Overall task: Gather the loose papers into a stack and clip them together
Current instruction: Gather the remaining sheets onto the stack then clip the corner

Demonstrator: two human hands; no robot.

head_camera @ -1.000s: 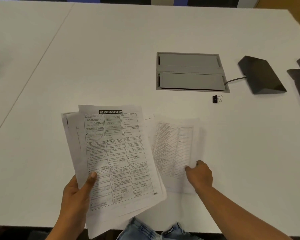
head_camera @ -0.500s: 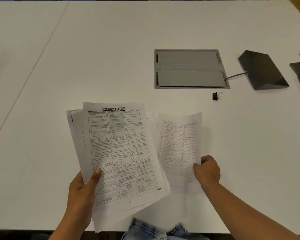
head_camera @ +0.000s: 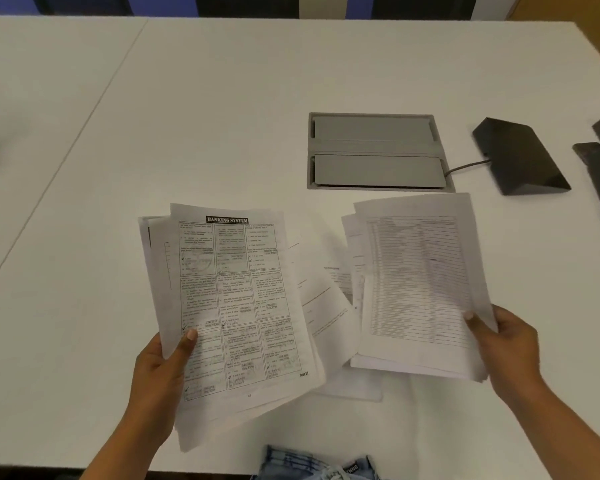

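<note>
Sheaf (head_camera: 236,306) fans above left hand (head_camera: 160,372); second sheaf (head_camera: 416,282) above right hand (head_camera: 510,344).

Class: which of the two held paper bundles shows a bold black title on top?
The left bundle, gripped by the left hand: its top sheet is headed BANKING SYSTEM. The right bundle, in the right hand, shows a lined table.

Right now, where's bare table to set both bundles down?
Widest bare stretch: table left of the banking bundle, across the seam. Also beyond the grey hatch. Crowded: loose sheets left of the list bundle, black wedge right of the hatch.
</note>
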